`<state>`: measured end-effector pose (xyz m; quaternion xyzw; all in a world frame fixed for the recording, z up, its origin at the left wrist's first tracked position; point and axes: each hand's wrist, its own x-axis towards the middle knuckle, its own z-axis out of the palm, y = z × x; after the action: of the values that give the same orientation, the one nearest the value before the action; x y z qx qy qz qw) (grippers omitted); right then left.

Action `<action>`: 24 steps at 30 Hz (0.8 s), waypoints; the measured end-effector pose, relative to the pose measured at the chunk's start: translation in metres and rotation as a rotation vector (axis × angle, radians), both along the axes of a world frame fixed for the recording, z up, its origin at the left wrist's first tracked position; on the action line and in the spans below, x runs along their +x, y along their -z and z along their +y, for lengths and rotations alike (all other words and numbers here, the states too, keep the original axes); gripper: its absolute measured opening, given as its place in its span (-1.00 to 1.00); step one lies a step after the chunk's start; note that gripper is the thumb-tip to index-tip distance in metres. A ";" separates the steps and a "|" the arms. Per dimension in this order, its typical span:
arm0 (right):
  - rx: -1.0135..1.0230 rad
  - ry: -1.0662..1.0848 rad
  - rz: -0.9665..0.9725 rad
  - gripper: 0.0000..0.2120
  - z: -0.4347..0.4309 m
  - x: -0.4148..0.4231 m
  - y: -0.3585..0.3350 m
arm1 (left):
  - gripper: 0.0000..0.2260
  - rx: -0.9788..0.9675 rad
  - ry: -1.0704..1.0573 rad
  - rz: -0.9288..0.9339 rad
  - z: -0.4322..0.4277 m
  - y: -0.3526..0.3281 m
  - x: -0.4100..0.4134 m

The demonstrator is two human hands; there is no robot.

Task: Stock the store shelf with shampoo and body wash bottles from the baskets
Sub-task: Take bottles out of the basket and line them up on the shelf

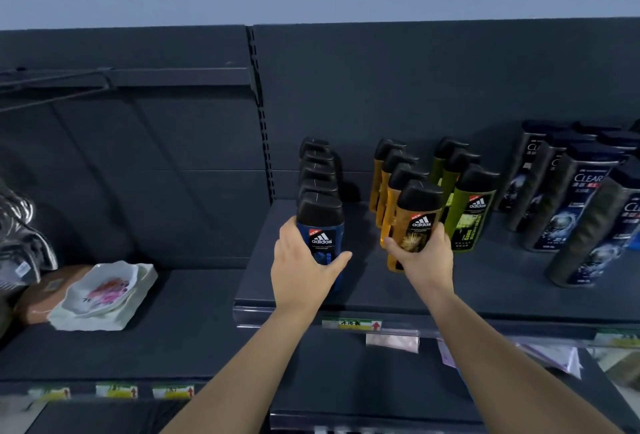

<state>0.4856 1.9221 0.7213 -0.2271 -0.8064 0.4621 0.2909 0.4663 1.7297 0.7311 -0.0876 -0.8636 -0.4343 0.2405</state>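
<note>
I see the shelf carrying files of bottles sorted by colour, each running front to back: Clear bottles at the right, then a green row, an amber row and a blue row at the left end. Labels face outward, which I judge is why both held bottles stand upright, label forward.

The blue bottle heads its row, and the left hand wraps it low, thumb across the front. The amber bottle heads the amber row, and the right hand grips its lower half. I judge the low holds keep caps and logos clear while each base seats in line.

The tag sits on the front rail below. No baskets are in view.
</note>
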 end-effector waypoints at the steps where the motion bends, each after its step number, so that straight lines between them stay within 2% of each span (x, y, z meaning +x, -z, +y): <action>1: 0.000 -0.004 -0.003 -0.37 0.001 -0.001 0.001 | -0.21 -0.004 -0.002 0.003 0.001 0.000 0.000; 18: -0.006 -0.026 -0.075 -0.34 -0.007 -0.005 0.000 | -0.21 0.045 0.039 -0.050 0.001 0.003 -0.001; 20: -0.028 -0.036 -0.099 -0.22 -0.009 -0.002 0.002 | -0.18 0.033 0.059 -0.061 -0.001 0.002 0.001; 22: -0.064 -0.024 -0.126 -0.01 -0.014 0.003 0.003 | -0.10 -0.047 0.094 -0.075 -0.006 0.001 0.002; 24: -0.088 0.033 -0.150 0.11 -0.020 0.009 0.001 | -0.03 -0.139 0.103 -0.091 -0.015 -0.001 0.005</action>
<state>0.4944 1.9025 0.7205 -0.2871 -0.8010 0.4738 0.2269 0.4709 1.7149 0.7320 -0.1286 -0.8960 -0.3888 0.1716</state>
